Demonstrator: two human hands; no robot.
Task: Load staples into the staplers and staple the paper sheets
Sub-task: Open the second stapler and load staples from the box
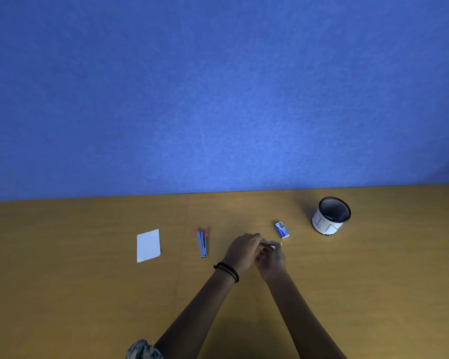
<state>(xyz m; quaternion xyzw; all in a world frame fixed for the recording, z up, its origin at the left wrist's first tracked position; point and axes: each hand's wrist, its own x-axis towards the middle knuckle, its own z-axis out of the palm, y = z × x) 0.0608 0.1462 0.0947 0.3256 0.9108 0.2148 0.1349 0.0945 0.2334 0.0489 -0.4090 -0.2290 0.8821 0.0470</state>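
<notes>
Head view: the left hand [241, 251] and right hand [272, 260] meet, both pinching a blurred strip [268, 244], possibly staples, over the table [88, 294]. The stapler [202, 244] lies open to their left, paper [148, 245] beyond it, and the box [281, 229] to the right.

The desk [88, 294] is a tan wood-look top, smooth and pretty matt, with only faint grain. The blue panel [218, 86] filling the upper frame looks like felt or woven cloth, fuzzy with zero shine. Left of centre, the paper sheets [148, 245] are plain white and matt. The opened stapler [202, 243] beside them reads as blue painted metal with pink plastic tips, can't swear to it though. The staple box [282, 230] is printed card, slightly glossy. At right, the pen cup [324, 225] is black wire mesh with white paper wrapped round it. Near centre, the staple strip [268, 244] looks like bare grey metal. The black wristbands [227, 272] look like matt cord, and the patterned sleeve [143, 351] at the bottom edge is cloth.
</notes>
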